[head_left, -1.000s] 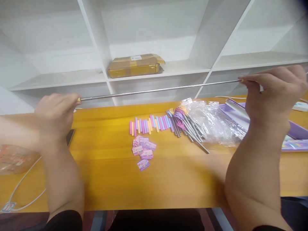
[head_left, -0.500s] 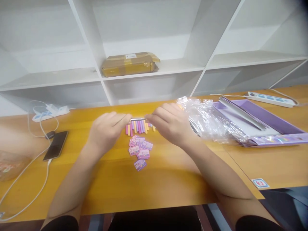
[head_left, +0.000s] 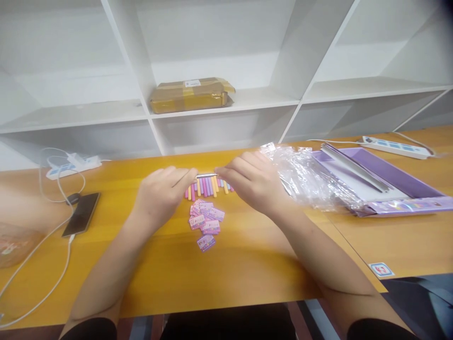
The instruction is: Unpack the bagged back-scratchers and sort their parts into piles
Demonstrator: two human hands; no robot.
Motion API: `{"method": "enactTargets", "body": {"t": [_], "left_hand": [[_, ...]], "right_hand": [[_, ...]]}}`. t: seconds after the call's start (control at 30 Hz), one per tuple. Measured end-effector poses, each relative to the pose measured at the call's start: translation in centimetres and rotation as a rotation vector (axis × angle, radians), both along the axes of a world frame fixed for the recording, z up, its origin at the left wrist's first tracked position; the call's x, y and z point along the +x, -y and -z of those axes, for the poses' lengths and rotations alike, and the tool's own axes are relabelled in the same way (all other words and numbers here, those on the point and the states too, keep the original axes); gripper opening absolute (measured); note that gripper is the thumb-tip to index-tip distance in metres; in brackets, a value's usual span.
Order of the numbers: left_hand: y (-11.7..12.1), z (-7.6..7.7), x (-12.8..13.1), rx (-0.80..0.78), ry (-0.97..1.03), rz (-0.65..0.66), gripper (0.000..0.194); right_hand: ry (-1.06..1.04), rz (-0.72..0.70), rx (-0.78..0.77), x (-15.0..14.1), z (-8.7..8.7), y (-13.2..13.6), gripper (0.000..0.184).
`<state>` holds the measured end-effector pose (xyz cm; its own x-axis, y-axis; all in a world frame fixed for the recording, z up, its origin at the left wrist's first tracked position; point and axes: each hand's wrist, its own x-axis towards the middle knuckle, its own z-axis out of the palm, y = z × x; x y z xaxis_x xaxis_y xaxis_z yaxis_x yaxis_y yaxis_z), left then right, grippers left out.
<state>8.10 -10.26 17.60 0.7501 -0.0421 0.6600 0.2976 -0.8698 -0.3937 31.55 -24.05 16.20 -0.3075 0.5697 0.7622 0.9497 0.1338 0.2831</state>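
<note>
A slim silver pen-like rod (head_left: 206, 175) is held level between my two hands, just above a row of coloured sticks. My left hand (head_left: 163, 191) pinches its left end, fingers curled. On the other end, the fingers of my right hand (head_left: 249, 182) are closed in the same way. The pink, purple and yellow sticks (head_left: 207, 186) lie side by side on the table, partly hidden behind the hands. Nearer to me is a loose pile of small pink and purple printed cards (head_left: 207, 217), with one card (head_left: 205, 242) at its near edge.
Crumpled clear plastic wrapping (head_left: 304, 177) lies right of my right hand, against an open purple box (head_left: 406, 174). A phone (head_left: 82, 215) on a white cable and a power strip (head_left: 74, 166) are on the left. A taped parcel (head_left: 191, 96) sits on the shelf behind.
The left hand and the silver rod have shifted slightly to the right. The right hand stays nearly in place, and the cards and sticks lie as before.
</note>
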Motion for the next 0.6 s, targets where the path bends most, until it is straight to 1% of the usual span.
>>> {"method": "enactTargets", "body": {"t": [0.13,0.3,0.43,0.5,0.6], "left_hand": [[0.0,0.1,0.0,0.002,0.008,0.005,0.022],[-0.1,0.2,-0.1,-0.034,0.032,0.001,0.022],[0.1,-0.1,-0.4,-0.085,0.107,0.042,0.019],[0.3,-0.3,-0.5,-0.104,0.139,0.065,0.021],[0.5,-0.5,-0.6,-0.086,0.183,0.081,0.026]], "right_hand": [[0.005,-0.065,0.061,0.1,0.0,-0.1,0.019],[-0.049,-0.103,0.056,0.6,-0.3,0.2,0.02],[-0.092,-0.104,0.081,1.2,-1.0,0.8,0.014],[-0.093,-0.102,0.099,1.2,-1.3,1.0,0.012],[-0.07,-0.105,0.146,0.8,-1.5,1.1,0.012]]}}
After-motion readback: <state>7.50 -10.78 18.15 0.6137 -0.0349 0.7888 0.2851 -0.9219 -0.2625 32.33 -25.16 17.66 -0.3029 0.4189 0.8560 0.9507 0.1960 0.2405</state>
